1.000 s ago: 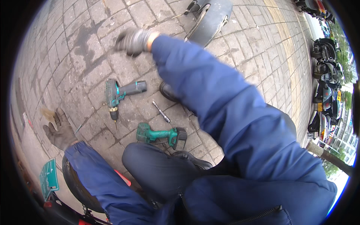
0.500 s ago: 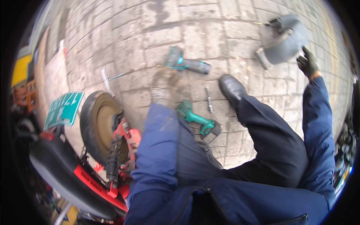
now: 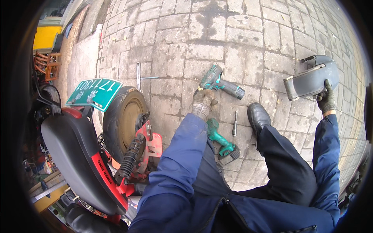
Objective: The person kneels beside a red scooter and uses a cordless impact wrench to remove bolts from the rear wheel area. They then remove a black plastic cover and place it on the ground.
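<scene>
Fender [image 3: 330,70] lies on paving [image 3: 167,106], two o'clock; right hand [image 3: 326,99] has fingers against its edge, pinch unclear. Advisable: grip rim squarely. Left hand [image 3: 203,105] curled at drill's [image 3: 224,86] seven o'clock, hold unclear.

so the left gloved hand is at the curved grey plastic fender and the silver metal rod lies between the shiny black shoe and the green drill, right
Not quite: the head view shows the right gloved hand at the curved grey plastic fender. The silver metal rod lies between the shiny black shoe and the green drill.
</scene>
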Demonstrator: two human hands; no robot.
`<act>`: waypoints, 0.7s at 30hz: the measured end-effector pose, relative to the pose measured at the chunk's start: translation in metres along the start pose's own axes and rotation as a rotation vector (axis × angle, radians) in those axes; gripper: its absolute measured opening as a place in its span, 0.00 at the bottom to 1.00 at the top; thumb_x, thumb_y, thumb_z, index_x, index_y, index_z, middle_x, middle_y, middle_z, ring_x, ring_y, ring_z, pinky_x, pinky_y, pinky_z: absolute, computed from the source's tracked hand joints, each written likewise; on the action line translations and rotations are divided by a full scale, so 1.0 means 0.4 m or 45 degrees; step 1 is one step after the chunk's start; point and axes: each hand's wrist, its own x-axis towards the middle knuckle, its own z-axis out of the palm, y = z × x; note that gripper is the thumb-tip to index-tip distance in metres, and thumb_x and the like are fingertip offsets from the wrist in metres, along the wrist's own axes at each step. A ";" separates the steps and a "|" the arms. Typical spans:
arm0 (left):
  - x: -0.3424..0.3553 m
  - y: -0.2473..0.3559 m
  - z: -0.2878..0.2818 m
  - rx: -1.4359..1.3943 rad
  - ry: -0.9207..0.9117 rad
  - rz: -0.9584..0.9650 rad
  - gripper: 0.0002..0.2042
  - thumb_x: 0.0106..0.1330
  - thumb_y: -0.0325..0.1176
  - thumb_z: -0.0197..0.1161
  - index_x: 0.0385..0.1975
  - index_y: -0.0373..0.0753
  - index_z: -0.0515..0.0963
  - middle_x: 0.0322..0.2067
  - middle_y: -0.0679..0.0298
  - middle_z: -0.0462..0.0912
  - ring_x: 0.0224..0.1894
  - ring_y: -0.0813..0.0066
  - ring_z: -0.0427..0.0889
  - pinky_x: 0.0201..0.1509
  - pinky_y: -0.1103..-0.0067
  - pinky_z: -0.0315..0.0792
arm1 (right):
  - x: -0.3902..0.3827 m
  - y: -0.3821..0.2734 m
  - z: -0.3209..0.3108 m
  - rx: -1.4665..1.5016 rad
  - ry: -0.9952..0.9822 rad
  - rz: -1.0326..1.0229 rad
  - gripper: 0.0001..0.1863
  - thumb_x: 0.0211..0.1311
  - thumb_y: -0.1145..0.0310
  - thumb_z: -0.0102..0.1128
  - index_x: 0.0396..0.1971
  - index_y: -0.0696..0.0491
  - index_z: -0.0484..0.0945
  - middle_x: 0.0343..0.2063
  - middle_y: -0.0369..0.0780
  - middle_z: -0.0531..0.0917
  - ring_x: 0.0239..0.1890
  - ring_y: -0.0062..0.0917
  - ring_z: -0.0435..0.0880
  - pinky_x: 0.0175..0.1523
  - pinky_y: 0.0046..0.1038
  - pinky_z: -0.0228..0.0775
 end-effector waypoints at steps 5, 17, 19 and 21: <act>-0.007 0.015 0.002 0.083 0.046 -0.034 0.11 0.65 0.31 0.60 0.46 0.39 0.73 0.33 0.62 0.81 0.28 0.75 0.82 0.27 0.78 0.81 | -0.047 -0.101 0.160 0.180 -0.007 -0.003 0.17 0.49 0.55 0.74 0.28 0.47 0.76 0.15 0.30 0.74 0.09 0.14 0.53 0.13 0.15 0.44; -0.101 0.061 -0.079 -0.137 0.034 0.202 0.17 0.66 0.34 0.59 0.52 0.36 0.71 0.36 0.59 0.81 0.32 0.72 0.82 0.32 0.77 0.82 | -0.411 0.045 0.891 -0.160 -1.038 -0.231 0.20 0.55 0.56 0.71 0.36 0.52 0.72 0.20 0.32 0.78 0.11 0.12 0.68 0.14 0.15 0.56; -0.131 0.070 -0.120 -0.216 0.049 0.263 0.17 0.66 0.35 0.60 0.52 0.36 0.71 0.37 0.59 0.81 0.33 0.71 0.82 0.33 0.75 0.81 | -0.475 0.131 1.007 -0.254 -1.180 -0.245 0.22 0.54 0.56 0.71 0.37 0.54 0.72 0.21 0.34 0.79 0.11 0.13 0.69 0.14 0.15 0.58; -0.170 0.082 -0.171 -0.265 0.071 0.315 0.18 0.65 0.36 0.60 0.53 0.37 0.71 0.38 0.59 0.81 0.34 0.70 0.82 0.35 0.74 0.81 | -0.541 0.231 1.094 -0.345 -1.146 -0.207 0.25 0.53 0.57 0.71 0.40 0.61 0.73 0.19 0.38 0.80 0.10 0.14 0.70 0.13 0.15 0.62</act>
